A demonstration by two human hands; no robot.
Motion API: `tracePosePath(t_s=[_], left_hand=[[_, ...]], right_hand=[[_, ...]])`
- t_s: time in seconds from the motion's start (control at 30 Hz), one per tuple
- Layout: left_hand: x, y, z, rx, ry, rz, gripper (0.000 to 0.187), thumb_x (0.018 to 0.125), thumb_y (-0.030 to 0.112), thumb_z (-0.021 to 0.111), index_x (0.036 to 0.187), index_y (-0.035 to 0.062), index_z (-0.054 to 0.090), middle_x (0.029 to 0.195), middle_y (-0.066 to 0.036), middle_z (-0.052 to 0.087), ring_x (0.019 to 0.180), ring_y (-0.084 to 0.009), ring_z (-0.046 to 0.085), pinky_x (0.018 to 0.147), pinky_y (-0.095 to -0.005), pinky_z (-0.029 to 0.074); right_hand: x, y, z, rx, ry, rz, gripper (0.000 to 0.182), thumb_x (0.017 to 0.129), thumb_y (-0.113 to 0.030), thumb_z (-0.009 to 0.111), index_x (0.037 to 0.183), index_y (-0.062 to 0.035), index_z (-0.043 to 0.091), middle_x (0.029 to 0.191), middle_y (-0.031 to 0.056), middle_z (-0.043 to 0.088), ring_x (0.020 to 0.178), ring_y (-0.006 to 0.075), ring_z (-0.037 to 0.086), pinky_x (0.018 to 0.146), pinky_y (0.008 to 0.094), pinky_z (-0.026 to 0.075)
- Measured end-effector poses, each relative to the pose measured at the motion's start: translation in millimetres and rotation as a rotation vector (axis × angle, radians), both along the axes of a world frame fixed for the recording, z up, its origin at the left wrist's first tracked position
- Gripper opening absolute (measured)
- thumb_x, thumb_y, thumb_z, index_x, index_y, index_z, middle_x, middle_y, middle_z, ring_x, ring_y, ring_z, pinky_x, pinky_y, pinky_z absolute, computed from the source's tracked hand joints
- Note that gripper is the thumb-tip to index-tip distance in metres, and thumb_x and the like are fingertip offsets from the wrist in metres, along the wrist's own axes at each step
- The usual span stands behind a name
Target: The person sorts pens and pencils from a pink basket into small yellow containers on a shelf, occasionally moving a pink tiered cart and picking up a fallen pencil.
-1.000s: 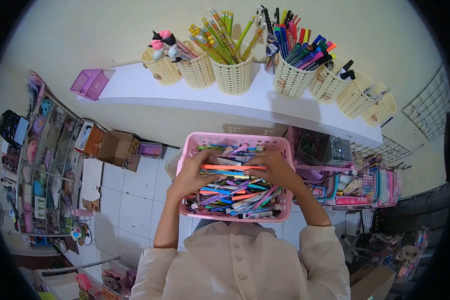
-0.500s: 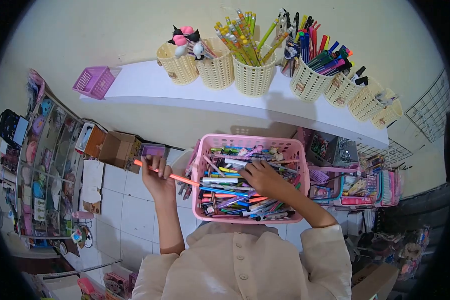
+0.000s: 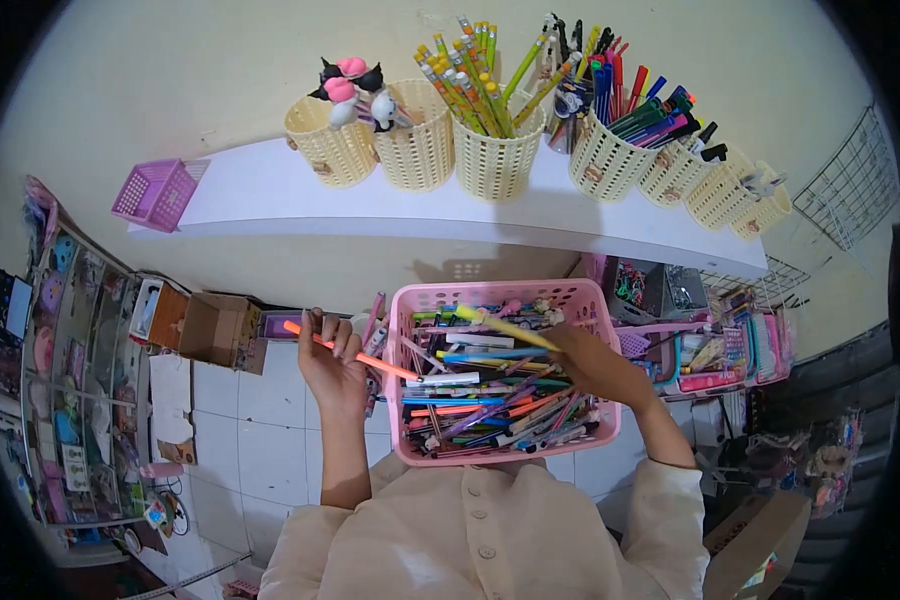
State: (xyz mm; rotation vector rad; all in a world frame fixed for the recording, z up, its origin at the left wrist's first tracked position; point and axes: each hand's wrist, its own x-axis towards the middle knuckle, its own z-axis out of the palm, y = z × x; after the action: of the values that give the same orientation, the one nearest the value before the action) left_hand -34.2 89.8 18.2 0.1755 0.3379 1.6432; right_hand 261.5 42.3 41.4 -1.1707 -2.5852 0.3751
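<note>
A pink perforated basket (image 3: 510, 290) full of mixed pens and markers sits in front of my body. My left hand (image 3: 332, 375) is closed around a long orange pen (image 3: 375, 364), whose dark tip reaches over the basket's left side. Over the basket's right half, my right hand (image 3: 600, 365) grips a yellow pen (image 3: 505, 328) that points up and to the left. Beneath it lie a white marker (image 3: 482, 341) and several pens in blue, purple and orange. My right fingertips are partly hidden.
Along the white shelf (image 3: 370, 215) stand several cream woven cups; one cream cup (image 3: 495, 165) holds yellow pencils, another (image 3: 600, 165) coloured markers. A purple basket (image 3: 155, 195) is at the shelf's left end. Cardboard boxes (image 3: 220, 335) and a display rack (image 3: 80, 370) stand left.
My right hand has picked up the yellow pen and moved right. My left hand still has the orange pen, now slightly lower and further right. The view has shifted a little.
</note>
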Motion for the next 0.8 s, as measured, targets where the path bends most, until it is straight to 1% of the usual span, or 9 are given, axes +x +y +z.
tracePosePath(t_s=[0.07, 0.17, 0.2, 0.33, 0.4, 0.53, 0.63, 0.7, 0.8], left_hand=[[15.7, 1.0, 9.5, -0.022, 0.006, 0.024, 0.016, 0.084, 0.021, 0.043, 0.08, 0.0053, 0.046, 0.057, 0.001, 0.031, 0.046, -0.0065, 0.025, 0.036, -0.0181, 0.021], [26.4, -2.7, 3.1, 0.107, 0.024, -0.019, 0.019, 0.084, 0.021, 0.043, 0.088, 0.0032, 0.045, 0.067, 0.0, 0.039, 0.053, -0.0069, 0.03, 0.04, -0.0173, 0.025], [39.0, -8.1, 9.1, 0.101, 0.15, -0.041, 0.022, 0.083, 0.022, 0.045, 0.094, 0.003, 0.044, 0.076, -0.002, 0.042, 0.058, -0.0079, 0.033, 0.045, -0.0182, 0.029], [68.9, -31.2, 16.5, 0.086, 0.542, -0.209, 0.043, 0.08, 0.032, 0.05, 0.107, 0.001, 0.039, 0.098, -0.007, 0.044, 0.072, -0.0111, 0.04, 0.06, -0.0235, 0.037], [74.9, -27.1, 22.9, 0.163, 0.547, -0.212, 0.027, 0.083, 0.033, 0.044, 0.079, 0.0064, 0.042, 0.073, -0.002, 0.041, 0.061, -0.0103, 0.034, 0.054, -0.0236, 0.032], [46.1, -20.1, 27.0, 0.134, 0.336, -0.037, 0.035, 0.086, 0.034, 0.037, 0.059, 0.0126, 0.03, 0.052, 0.003, 0.024, 0.053, -0.0105, 0.025, 0.051, -0.0238, 0.026], [11.8, -11.7, 26.8, 0.163, 0.273, 0.064, 0.033, 0.086, 0.036, 0.034, 0.063, 0.0128, 0.031, 0.052, 0.003, 0.026, 0.053, -0.01, 0.031, 0.051, -0.0272, 0.031], [4.8, -12.0, 41.5, -0.045, 0.341, 0.276, 0.033, 0.086, 0.037, 0.034, 0.064, 0.0137, 0.031, 0.052, 0.003, 0.024, 0.052, -0.0086, 0.028, 0.051, -0.0277, 0.03], [-14.0, -13.7, 27.3, 0.028, 0.284, 0.187, 0.031, 0.086, 0.037, 0.034, 0.066, 0.0134, 0.032, 0.051, 0.003, 0.023, 0.047, -0.0075, 0.025, 0.046, -0.0237, 0.029]], right_hand=[[-1.6, -5.8, 16.2, -0.148, 0.235, -0.308, 0.029, 0.075, -0.004, 0.049, 0.103, 0.0013, 0.044, 0.082, 0.0139, 0.049, 0.073, 0.0266, 0.05, 0.065, 0.0327, 0.039], [-23.1, -12.9, 27.5, -0.216, 0.583, -0.47, 0.023, 0.08, -0.007, 0.045, 0.101, 0.0005, 0.044, 0.078, 0.014, 0.049, 0.068, 0.0236, 0.048, 0.06, 0.0316, 0.038], [-33.0, -16.0, 27.9, -0.45, 0.759, -0.535, 0.021, 0.081, -0.009, 0.046, 0.1, 0.0006, 0.044, 0.074, 0.0136, 0.048, 0.066, 0.0223, 0.047, 0.059, 0.0304, 0.037], [-80.2, -19.4, 27.9, -0.498, 0.681, -0.399, 0.022, 0.08, -0.012, 0.047, 0.099, 0.0008, 0.044, 0.078, 0.0145, 0.047, 0.068, 0.0234, 0.048, 0.059, 0.0316, 0.038], [-95.3, -19.4, 13.2, -0.203, 0.499, -0.139, 0.03, 0.078, -0.014, 0.051, 0.104, 0.0006, 0.043, 0.085, 0.0132, 0.047, 0.074, 0.0207, 0.05, 0.062, 0.0302, 0.039], [-96.5, -10.8, 29.9, -0.389, 0.554, -0.135, 0.024, 0.075, -0.008, 0.051, 0.099, -0.0036, 0.05, 0.09, 0.013, 0.046, 0.082, 0.0277, 0.048, 0.069, 0.0328, 0.04], [-91.1, 5.4, 3.5, -0.009, 0.237, 0.114, 0.022, 0.072, -0.005, 0.051, 0.093, -0.0073, 0.056, 0.089, 0.0118, 0.047, 0.082, 0.0268, 0.048, 0.07, 0.0341, 0.039], [-102.9, 5.7, -15.6, 0.067, 0.154, 0.206, 0.017, 0.07, -0.008, 0.052, 0.084, -0.0123, 0.06, 0.089, 0.0093, 0.048, 0.083, 0.0235, 0.047, 0.07, 0.0338, 0.038], [-118.6, 7.3, -38.8, 0.243, 0.026, 0.387, 0.013, 0.067, -0.018, 0.051, 0.072, -0.0164, 0.062, 0.086, 0.0048, 0.049, 0.082, 0.0187, 0.045, 0.069, 0.0302, 0.034]])
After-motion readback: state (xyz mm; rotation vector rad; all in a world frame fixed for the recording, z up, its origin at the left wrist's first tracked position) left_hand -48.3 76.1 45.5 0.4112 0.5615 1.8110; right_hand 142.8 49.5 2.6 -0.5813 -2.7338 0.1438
